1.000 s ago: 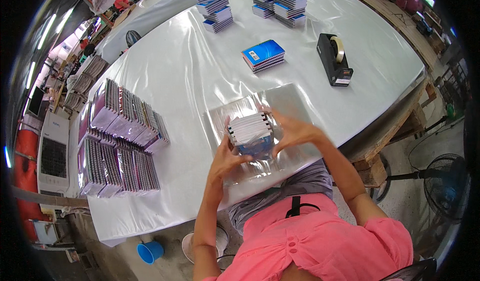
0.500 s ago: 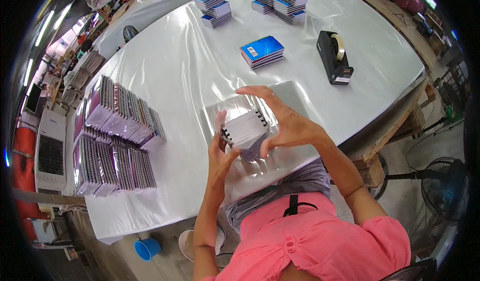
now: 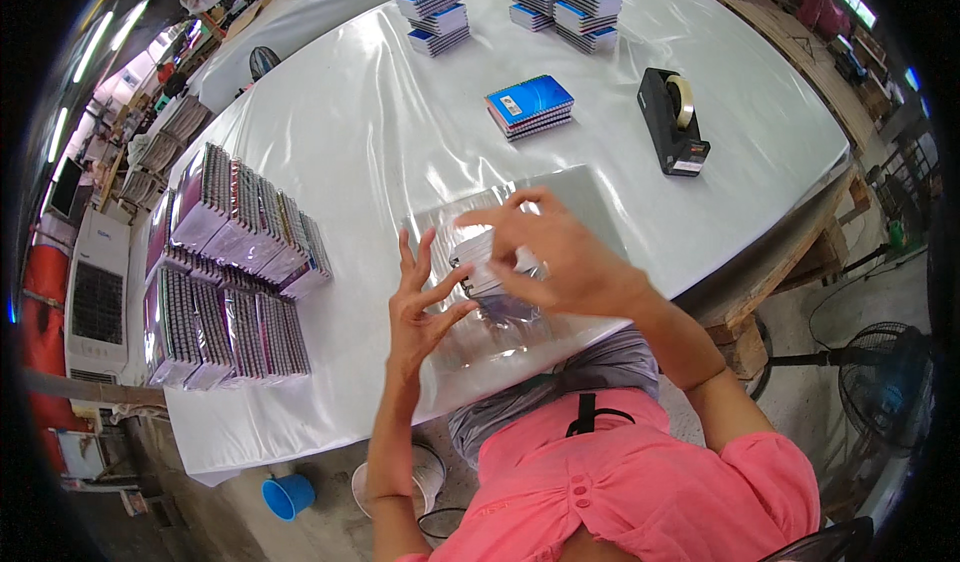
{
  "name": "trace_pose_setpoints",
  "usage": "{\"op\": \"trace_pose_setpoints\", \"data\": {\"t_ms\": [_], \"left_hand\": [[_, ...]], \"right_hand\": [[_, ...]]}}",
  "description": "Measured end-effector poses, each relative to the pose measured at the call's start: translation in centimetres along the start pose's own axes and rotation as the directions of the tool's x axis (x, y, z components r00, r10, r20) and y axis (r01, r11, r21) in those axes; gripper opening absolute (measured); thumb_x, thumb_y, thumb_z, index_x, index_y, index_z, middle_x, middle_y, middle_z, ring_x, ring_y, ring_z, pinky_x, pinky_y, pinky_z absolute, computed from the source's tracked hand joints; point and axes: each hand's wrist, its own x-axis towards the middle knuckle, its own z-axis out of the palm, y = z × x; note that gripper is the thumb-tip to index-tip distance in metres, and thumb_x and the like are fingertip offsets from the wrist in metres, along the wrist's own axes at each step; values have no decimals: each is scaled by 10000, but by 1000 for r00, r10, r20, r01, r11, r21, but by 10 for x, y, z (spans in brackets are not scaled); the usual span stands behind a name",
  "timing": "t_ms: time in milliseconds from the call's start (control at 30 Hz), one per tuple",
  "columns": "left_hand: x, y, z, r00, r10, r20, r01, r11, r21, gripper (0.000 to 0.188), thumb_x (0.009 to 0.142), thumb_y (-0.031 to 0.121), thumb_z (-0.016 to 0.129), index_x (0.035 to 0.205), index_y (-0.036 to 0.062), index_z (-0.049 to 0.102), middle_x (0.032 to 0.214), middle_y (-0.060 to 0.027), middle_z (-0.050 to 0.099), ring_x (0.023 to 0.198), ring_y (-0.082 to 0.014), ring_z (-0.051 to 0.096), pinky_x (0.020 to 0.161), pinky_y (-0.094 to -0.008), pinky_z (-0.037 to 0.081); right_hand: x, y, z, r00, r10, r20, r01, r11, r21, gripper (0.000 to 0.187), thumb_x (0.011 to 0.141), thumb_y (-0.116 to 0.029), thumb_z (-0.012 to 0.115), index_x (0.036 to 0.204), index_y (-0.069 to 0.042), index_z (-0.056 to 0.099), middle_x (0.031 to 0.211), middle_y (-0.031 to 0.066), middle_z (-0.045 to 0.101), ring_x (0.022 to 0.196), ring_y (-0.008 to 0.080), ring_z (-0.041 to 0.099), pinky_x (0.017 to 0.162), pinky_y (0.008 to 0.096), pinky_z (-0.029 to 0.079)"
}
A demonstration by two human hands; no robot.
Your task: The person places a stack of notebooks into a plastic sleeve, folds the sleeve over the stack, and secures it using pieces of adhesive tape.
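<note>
A small bundle of spiral-bound notebooks (image 3: 474, 249) stands with its white page edges upward, clear film shining around its lower part. Beneath it lie clear plastic sheets (image 3: 592, 190) at the table's near edge. On the bundle's left side is my left hand (image 3: 420, 312), fingers spread and thumb apart, gripping nothing. My right hand (image 3: 560, 257) is above the bundle's right side, hiding much of it; its fingers are bent but apart, with nothing visible between them. Whether its fingertips touch the film, I cannot make out.
Film-wrapped notebooks (image 3: 235, 222) stand in rows at left. Beyond my hands lies a short pile of blue notebooks (image 3: 535, 102), with a black tape dispenser (image 3: 670, 127) to its right. Taller notebook stacks (image 3: 433, 7) rise at the far edge. A blue bucket (image 3: 288, 497) stands on the floor.
My right hand has swung left over the bundle, its fingers bending. My left hand has drawn back to the left and spread its fingers, letting go of the bundle's side.
</note>
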Motion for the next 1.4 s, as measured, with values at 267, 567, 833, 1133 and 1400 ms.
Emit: {"op": "trace_pose_setpoints", "data": {"t_ms": [267, 567, 833, 1133, 1400], "left_hand": [[43, 27, -18, 921, -7, 390, -92, 967, 236, 561, 612, 356, 847, 1150, 288, 702, 1486, -98, 405, 1440, -402, 179, 1133, -498, 265], [27, 16, 4, 979, -54, 195, 36, 995, 91, 515, 638, 257, 855, 1133, 223, 718, 1491, -93, 406, 1429, -393, 228, 1100, -496, 325], [26, 21, 3, 983, -5, 185, -10, 997, 79, 609, 592, 116, 845, 1171, 233, 699, 1517, -91, 366, 1439, -401, 195, 1104, -495, 322], [27, 22, 3, 985, -68, 157, 53, 994, 93, 424, 663, 130, 806, 1079, 170, 735, 1476, -143, 412, 1455, -376, 151, 1141, -480, 234], [36, 32, -2, 971, -114, 211, 101, 992, 71, 389, 672, 187, 820, 1054, 196, 747, 1477, -101, 421, 1443, -375, 201, 1122, -470, 274]], "right_hand": [[-8, 44, -45, 978, -77, 193, 87, 995, -45, 396, 629, -218, 849, 965, -111, 670, 1433, 72, 451, 1351, 287, 345, 1097, 431, 288], [-46, 105, 2, 960, 193, -203, -50, 830, 556, 283, 678, -202, 836, 905, -101, 702, 1392, 135, 469, 1340, 298, 391, 1096, 494, 287], [-57, 97, 37, 977, 181, -112, -109, 877, 468, 394, 620, -225, 867, 979, -131, 738, 1392, 113, 480, 1333, 275, 390, 1113, 432, 293], [-49, 82, 38, 965, 243, -100, -157, 840, 519, 245, 714, -157, 827, 931, -94, 731, 1294, 119, 553, 1241, 273, 492, 1020, 398, 403], [-38, 74, 30, 962, 260, -80, -218, 913, 344, 158, 725, -136, 812, 854, -85, 735, 1202, 105, 613, 1165, 252, 549, 972, 379, 424]]}}
